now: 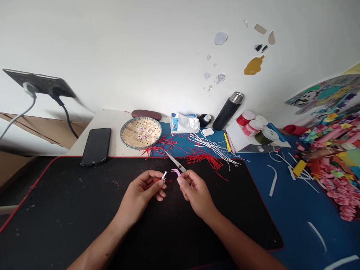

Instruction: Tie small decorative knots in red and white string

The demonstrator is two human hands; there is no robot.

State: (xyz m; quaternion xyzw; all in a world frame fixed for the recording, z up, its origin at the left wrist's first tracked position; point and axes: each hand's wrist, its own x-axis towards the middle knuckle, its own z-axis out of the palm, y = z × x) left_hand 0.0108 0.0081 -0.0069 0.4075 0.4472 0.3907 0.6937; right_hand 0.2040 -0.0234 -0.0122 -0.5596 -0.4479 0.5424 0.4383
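Over a black mat (70, 195) on the counter (109, 120), the left grip (143, 191) pinched a white piece (164, 174), and the right grip (197, 191) held pink tweezers (177, 171) just beside it.

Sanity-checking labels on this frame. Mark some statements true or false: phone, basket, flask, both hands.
1. The phone lies left of the basket. True.
2. The left hand holds the flask. False: it pinches a small white piece; the flask stands apart, beyond the mat.
3. The right hand is over the black mat. True.
4. The right hand is empty. False: it pinches a small pink piece.
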